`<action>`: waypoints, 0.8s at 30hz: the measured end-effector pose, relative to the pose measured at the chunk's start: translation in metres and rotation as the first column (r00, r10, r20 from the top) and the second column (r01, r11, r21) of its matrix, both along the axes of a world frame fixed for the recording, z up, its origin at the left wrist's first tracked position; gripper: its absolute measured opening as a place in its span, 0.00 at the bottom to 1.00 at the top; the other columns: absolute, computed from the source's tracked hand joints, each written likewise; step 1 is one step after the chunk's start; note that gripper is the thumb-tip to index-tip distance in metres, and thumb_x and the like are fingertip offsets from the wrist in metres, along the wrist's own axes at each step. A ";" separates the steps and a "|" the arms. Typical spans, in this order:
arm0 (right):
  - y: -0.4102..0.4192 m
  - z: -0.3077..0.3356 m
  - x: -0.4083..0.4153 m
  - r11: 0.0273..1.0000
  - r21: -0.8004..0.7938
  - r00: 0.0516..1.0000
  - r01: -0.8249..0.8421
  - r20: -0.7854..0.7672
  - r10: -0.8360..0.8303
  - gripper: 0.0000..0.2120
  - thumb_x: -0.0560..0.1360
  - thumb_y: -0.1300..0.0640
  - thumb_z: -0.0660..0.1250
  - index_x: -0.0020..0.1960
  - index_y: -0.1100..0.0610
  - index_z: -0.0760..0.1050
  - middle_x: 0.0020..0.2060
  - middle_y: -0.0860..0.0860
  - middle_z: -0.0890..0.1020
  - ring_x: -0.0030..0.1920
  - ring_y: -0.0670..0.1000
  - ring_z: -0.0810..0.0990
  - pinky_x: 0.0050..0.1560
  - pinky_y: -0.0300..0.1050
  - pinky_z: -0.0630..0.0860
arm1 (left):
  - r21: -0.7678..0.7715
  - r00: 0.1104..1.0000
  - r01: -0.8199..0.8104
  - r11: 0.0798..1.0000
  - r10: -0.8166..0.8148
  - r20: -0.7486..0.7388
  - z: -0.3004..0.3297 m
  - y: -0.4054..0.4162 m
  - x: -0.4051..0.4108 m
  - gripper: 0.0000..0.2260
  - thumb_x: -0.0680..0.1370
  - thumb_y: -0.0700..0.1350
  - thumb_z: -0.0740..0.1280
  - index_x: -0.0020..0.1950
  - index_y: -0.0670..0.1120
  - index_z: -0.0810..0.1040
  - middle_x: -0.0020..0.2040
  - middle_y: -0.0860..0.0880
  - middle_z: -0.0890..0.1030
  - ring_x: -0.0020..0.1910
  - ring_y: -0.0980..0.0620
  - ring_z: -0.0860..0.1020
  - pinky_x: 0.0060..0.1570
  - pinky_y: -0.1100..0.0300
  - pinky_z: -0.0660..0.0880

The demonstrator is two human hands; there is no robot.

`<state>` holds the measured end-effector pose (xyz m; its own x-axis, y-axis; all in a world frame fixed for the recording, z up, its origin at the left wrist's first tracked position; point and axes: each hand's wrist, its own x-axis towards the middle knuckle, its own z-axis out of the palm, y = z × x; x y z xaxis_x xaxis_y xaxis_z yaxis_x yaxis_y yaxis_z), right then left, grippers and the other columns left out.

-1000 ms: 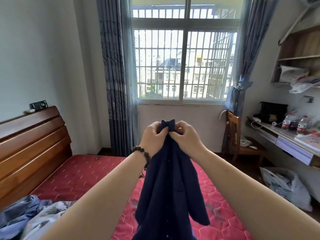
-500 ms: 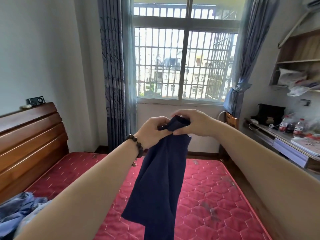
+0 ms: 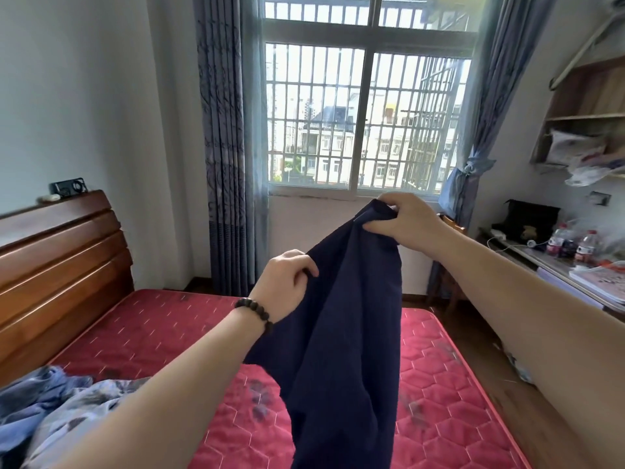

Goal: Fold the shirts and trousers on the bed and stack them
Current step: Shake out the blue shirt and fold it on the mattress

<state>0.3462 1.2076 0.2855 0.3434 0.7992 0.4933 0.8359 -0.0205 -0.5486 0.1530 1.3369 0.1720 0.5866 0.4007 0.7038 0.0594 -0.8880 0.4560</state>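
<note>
Both hands, left (image 3: 287, 282) and right (image 3: 404, 220), grip a navy garment (image 3: 338, 350) above the bed (image 3: 152, 326).

A navy garment (image 3: 338, 333) hangs unfolded in the air above the red bed (image 3: 169, 326); crumpled blue clothes (image 3: 57, 404) lie near its headboard end.

My right hand (image 3: 404, 220) pinches the garment (image 3: 338, 333) up high, my left hand (image 3: 287, 286) gripping its edge lower and leftward. It hangs over the mattress (image 3: 162, 330). Headboard (image 3: 57, 265) left, window (image 3: 365, 113) ahead, desk (image 3: 554, 265) right, crumpled clothes (image 3: 50, 401) at lower left.
</note>
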 end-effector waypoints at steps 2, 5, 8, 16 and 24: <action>0.002 0.001 -0.004 1.000 0.012 1.000 0.001 -0.026 -0.001 0.07 0.70 0.56 0.73 0.46 0.56 0.80 0.43 0.50 0.83 0.46 0.51 0.81 0.47 0.48 0.77 | -0.080 1.000 0.005 0.997 -0.007 -0.020 -0.007 -0.009 0.007 0.06 0.75 0.39 0.66 0.47 0.44 0.82 0.45 0.54 0.79 0.44 0.55 0.77 0.47 0.65 0.73; 0.003 0.001 -0.009 1.000 0.006 1.000 -0.005 -0.014 0.005 0.05 0.71 0.57 0.73 0.45 0.55 0.80 0.42 0.49 0.82 0.46 0.51 0.80 0.47 0.48 0.77 | -0.165 0.998 0.020 0.986 -0.030 -0.054 -0.019 -0.019 0.021 0.14 0.75 0.56 0.67 0.43 0.45 0.81 0.39 0.54 0.78 0.39 0.56 0.76 0.40 0.65 0.71; -0.003 0.005 -0.007 1.000 -0.025 0.999 -0.011 0.035 0.012 0.03 0.71 0.57 0.73 0.41 0.52 0.78 0.38 0.46 0.80 0.42 0.49 0.79 0.43 0.45 0.75 | -0.187 0.999 -0.023 0.982 0.018 -0.030 -0.027 -0.016 0.028 0.10 0.74 0.51 0.71 0.39 0.45 0.79 0.33 0.54 0.77 0.32 0.58 0.72 0.35 0.64 0.66; -0.034 0.020 0.013 0.986 -0.149 0.994 -0.073 0.074 0.085 0.07 0.74 0.56 0.72 0.49 0.47 0.82 0.43 0.43 0.84 0.43 0.40 0.82 0.45 0.40 0.78 | -0.172 0.999 0.020 0.985 -0.013 0.041 0.015 0.024 0.001 0.21 0.73 0.53 0.73 0.27 0.44 0.69 0.25 0.53 0.65 0.27 0.57 0.63 0.31 0.61 0.63; -0.022 -0.012 -0.002 0.995 -0.098 0.964 -0.007 0.265 0.033 0.05 0.74 0.61 0.69 0.47 0.53 0.78 0.41 0.45 0.80 0.46 0.49 0.78 0.44 0.35 0.68 | 0.011 0.970 0.008 1.000 -0.005 -0.243 -0.001 0.037 -0.029 0.15 0.74 0.46 0.70 0.31 0.46 0.69 0.26 0.54 0.67 0.28 0.55 0.65 0.33 0.58 0.62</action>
<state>0.3438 1.1853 0.2735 0.1937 0.8523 0.4858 0.9522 -0.0440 -0.3024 0.1244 1.3740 0.1708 0.7431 0.3886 0.5448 0.1611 -0.8940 0.4180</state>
